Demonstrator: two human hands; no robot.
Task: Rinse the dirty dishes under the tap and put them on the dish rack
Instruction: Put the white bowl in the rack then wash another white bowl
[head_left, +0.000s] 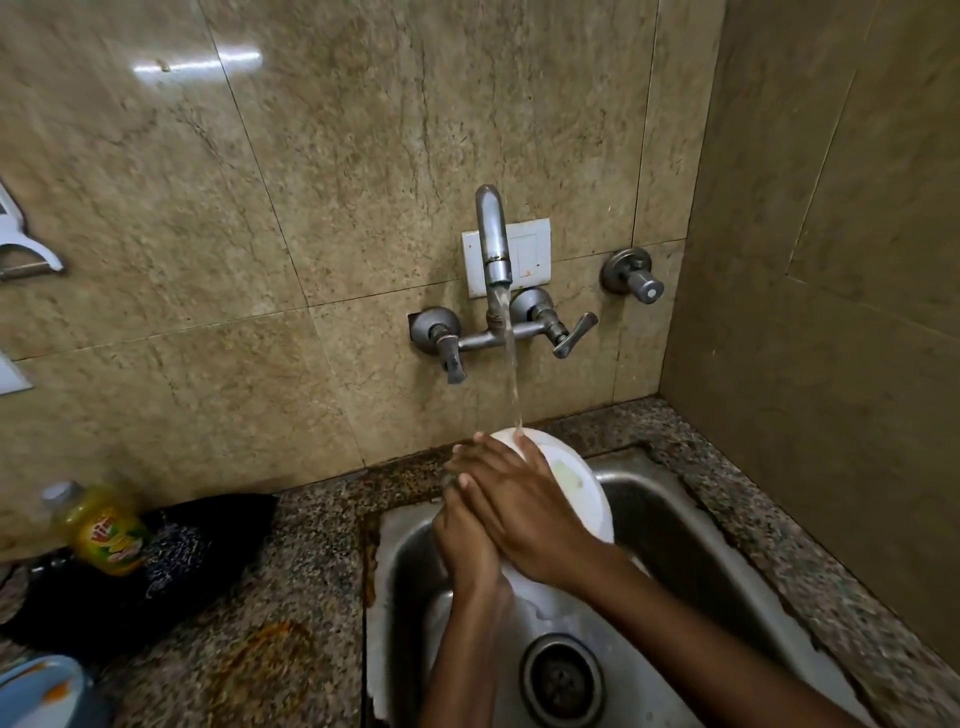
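The stone-tiled wall (322, 156) fills the upper view, meeting a speckled granite counter (291, 597) below. Set into the counter is a steel sink (691, 561); its basin holds a round drain strainer (562, 680) near the bottom and some pooled water around it. A wall-mounted tap (492, 244) stands above the basin with water (511, 364) running in a thin stream from its spout; two lever handles flank the spout base, and a separate valve (635, 278) sits on the wall to the right. A white switch plate (530, 254) is behind the spout.

The white plate (576, 483) is held over the sink, tilted on edge, its upper rim directly under the stream. Its visible face is wet and shows a faint yellowish smear near the centre.

The right hand (524, 509) lies across the plate's face with fingers extended and pressed flat. The left hand (465, 540) grips the plate's left edge, fingers curled round it, partly hidden under the right hand.

On the counter to the left lies a dark cloth (171, 571), with a yellow-labelled bottle (98, 525) resting against it. A blue plate (36, 696) shows at the bottom left corner, with an orange stain on it.
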